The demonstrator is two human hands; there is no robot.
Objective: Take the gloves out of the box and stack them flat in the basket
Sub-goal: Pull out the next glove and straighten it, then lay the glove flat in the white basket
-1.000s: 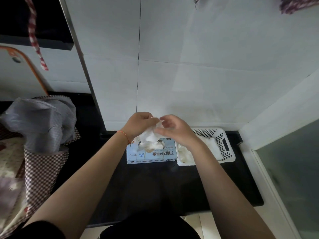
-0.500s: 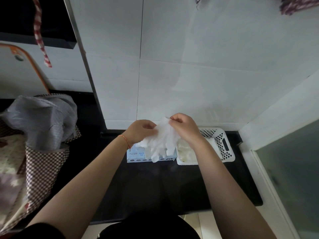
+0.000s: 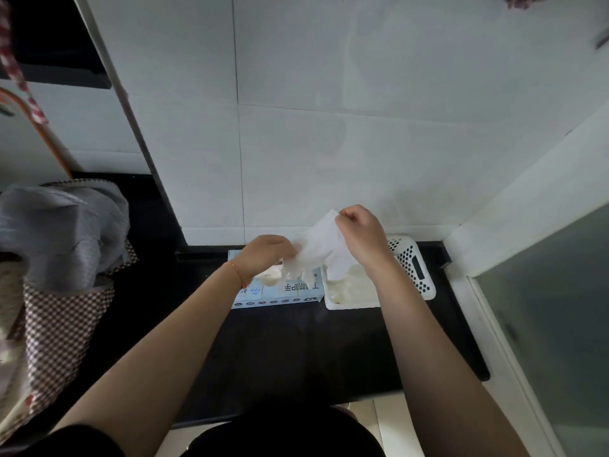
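Note:
A thin white glove point(image 3: 321, 247) hangs stretched between my two hands above the box and basket. My right hand point(image 3: 361, 237) pinches its cuff, raised higher near the wall. My left hand point(image 3: 265, 255) pinches its lower side, over the light blue glove box point(image 3: 280, 291) on the black counter. More white glove material pokes from the box's opening under my left hand. To the right of the box stands the white perforated basket point(image 3: 412, 268), with pale gloves point(image 3: 349, 285) lying flat inside, partly hidden by my right forearm.
A white tiled wall rises right behind the box and basket. A checkered bag with grey cloth point(image 3: 59, 232) stands at the left. A frosted glass panel point(image 3: 553, 324) and white frame close off the right side. The black counter point(image 3: 296, 351) stretches toward me.
The glove came out of the box and got spread open. My right hand moved up and to the right with the cuff; my left hand stayed above the box.

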